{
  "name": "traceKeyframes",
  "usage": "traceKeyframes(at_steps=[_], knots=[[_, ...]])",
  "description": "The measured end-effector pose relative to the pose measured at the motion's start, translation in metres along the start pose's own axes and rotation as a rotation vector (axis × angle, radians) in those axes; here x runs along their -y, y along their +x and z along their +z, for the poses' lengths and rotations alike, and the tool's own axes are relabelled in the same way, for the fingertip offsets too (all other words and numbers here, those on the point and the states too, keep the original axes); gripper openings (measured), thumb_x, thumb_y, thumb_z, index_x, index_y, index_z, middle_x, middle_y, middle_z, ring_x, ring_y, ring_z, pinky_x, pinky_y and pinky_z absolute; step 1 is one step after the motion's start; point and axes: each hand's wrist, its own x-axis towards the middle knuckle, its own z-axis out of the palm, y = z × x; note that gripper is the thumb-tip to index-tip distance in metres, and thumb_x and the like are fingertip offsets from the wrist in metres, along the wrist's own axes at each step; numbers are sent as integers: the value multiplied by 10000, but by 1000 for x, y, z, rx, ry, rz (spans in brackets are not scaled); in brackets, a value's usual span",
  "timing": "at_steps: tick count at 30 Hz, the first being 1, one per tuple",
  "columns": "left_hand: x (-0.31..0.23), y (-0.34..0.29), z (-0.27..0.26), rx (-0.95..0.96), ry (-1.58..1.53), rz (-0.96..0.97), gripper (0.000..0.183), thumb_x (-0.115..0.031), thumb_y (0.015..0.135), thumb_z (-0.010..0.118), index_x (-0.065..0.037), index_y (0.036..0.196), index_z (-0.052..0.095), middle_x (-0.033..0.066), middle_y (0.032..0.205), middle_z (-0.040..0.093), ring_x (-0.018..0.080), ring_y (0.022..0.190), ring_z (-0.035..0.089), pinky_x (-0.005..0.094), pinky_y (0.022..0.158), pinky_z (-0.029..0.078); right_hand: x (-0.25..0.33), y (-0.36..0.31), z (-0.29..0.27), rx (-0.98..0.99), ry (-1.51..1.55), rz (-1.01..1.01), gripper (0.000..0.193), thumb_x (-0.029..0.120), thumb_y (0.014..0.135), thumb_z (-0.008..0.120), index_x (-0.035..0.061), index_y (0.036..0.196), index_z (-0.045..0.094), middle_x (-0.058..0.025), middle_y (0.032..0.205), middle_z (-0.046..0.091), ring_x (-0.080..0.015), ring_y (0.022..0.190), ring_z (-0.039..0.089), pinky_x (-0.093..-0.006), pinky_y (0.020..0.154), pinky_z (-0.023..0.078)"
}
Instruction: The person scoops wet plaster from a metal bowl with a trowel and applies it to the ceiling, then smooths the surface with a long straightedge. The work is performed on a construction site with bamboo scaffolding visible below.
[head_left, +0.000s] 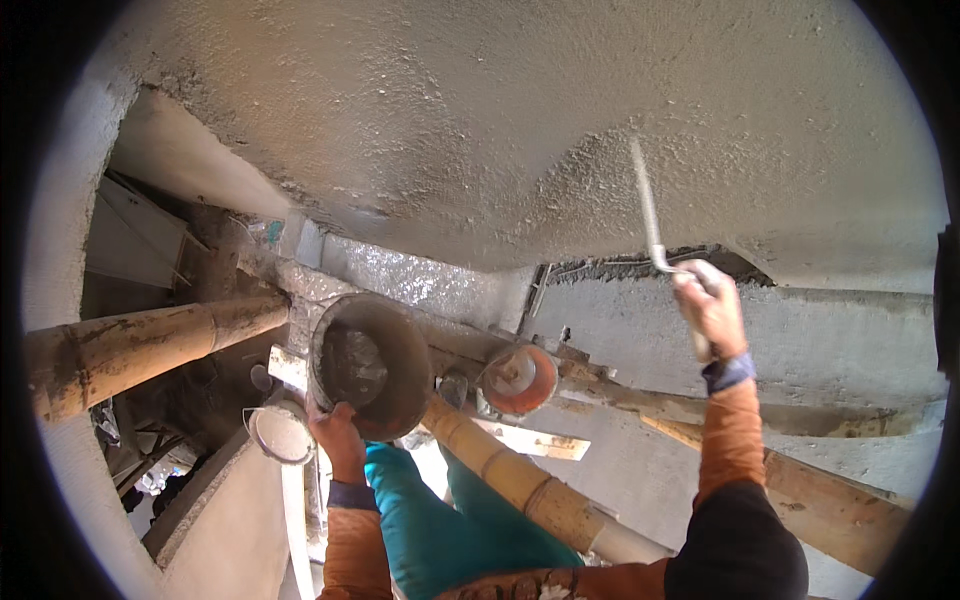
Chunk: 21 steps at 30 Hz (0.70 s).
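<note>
My left hand grips the rim of a dark round bucket, tilted so that its inside shows with a little grey wet mix at the bottom. In my right hand is the handle of a trowel, raised to the right. The thin blade, seen nearly edge-on, points up against or close to the rough grey plaster surface. Whether the blade's tip touches the plaster I cannot tell.
Thick bamboo poles cross at left and below me. An orange-rimmed bucket and a pale pail stand lower down. A wooden beam runs at right. At left is a wall opening with a pale edge.
</note>
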Motion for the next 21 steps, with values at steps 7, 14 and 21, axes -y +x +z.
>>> traceKeyframes(at_steps=[7, 14, 21], knots=[[-74, -65, 37, 81, 255, 139, 667, 39, 681, 523, 44, 1347, 487, 164, 1282, 554, 265, 1143, 509, 334, 951, 428, 75, -85, 54, 533, -637, -365, 276, 213, 909, 643, 66, 1139, 604, -123, 922, 680, -260, 761, 680, -384, 671, 552], [-142, -94, 54, 158, 547, 569, 759, 65, 656, 520, 18, 1409, 438, 193, 1496, 399, 342, 1470, 231, 401, 1173, 242, 60, -93, 170, 604, -849, -336, 430, 360, 918, 600, -25, 1107, 624, -220, 1100, 652, -373, 966, 657, -433, 852, 531], [-142, -50, -13, 59, -181, 66, 674, 102, 686, 447, 52, 1356, 490, 83, 1111, 626, 134, 867, 569, 244, 748, 473, 60, -70, 106, 975, -78, -91, 386, 363, 926, 635, 47, 1148, 644, -145, 990, 688, -266, 886, 643, -397, 850, 527]])
